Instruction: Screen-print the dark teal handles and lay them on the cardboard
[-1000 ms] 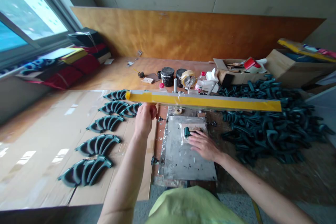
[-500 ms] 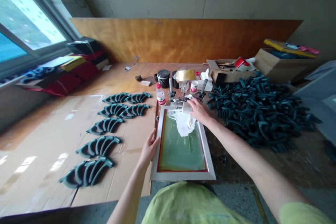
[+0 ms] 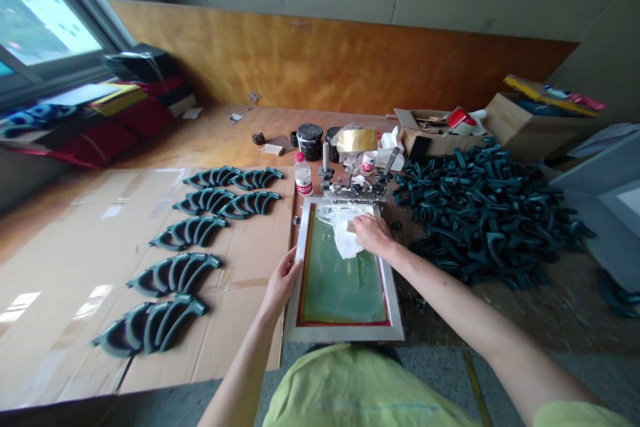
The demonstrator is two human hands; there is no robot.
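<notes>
A metal-framed printing screen (image 3: 300,313) with green mesh lies flat in front of me, hinged to clamps (image 3: 353,187) at its far end. My left hand (image 3: 281,283) grips the frame's left edge. My right hand (image 3: 373,235) is closed on something among the white ink (image 3: 343,230) at the mesh's far end; I cannot make out what it holds. Rows of dark teal curved plastic parts (image 3: 173,273) lie on cardboard (image 3: 65,280) to the left.
A big heap of the same teal parts (image 3: 487,213) fills the right side. Black ink tins (image 3: 310,140), a small bottle (image 3: 302,181), a tape roll (image 3: 356,139) and cardboard boxes (image 3: 530,123) stand behind the screen. Folded cloth (image 3: 120,113) lies by the window.
A second ago my left hand held the screen raised while my right touched a part on the plate beneath. The screen came down flat, and my right hand now pulls back over the mesh.
</notes>
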